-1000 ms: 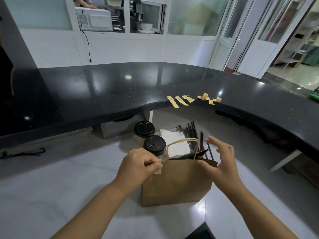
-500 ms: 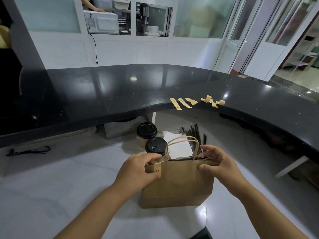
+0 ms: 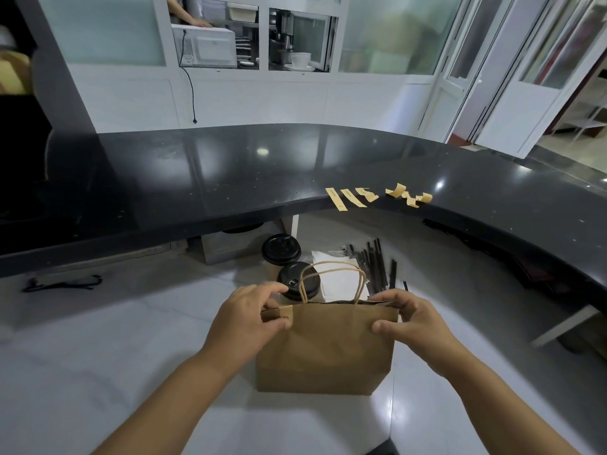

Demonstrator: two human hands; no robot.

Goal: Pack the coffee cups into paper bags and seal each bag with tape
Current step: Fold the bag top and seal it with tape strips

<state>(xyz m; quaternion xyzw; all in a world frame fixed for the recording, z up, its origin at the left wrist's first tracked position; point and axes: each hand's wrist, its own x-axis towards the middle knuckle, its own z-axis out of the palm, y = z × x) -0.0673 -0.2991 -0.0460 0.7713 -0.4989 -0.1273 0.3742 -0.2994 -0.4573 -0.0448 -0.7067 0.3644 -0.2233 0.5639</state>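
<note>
Sealing step — left hand [image 3: 249, 320] pinches a tape strip [image 3: 277, 314] onto the paper bag [image 3: 325, 349] top's left corner, right hand [image 3: 407, 318] grips the right corner — next, probably press it flat.

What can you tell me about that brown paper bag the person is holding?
The paper bag is plain brown kraft paper and stands upright on the white surface, with two twisted paper handles arching above its nearly closed top. The left hand pinches its left top corner, where a tan tape strip sits; the right hand grips the right top corner.
</note>
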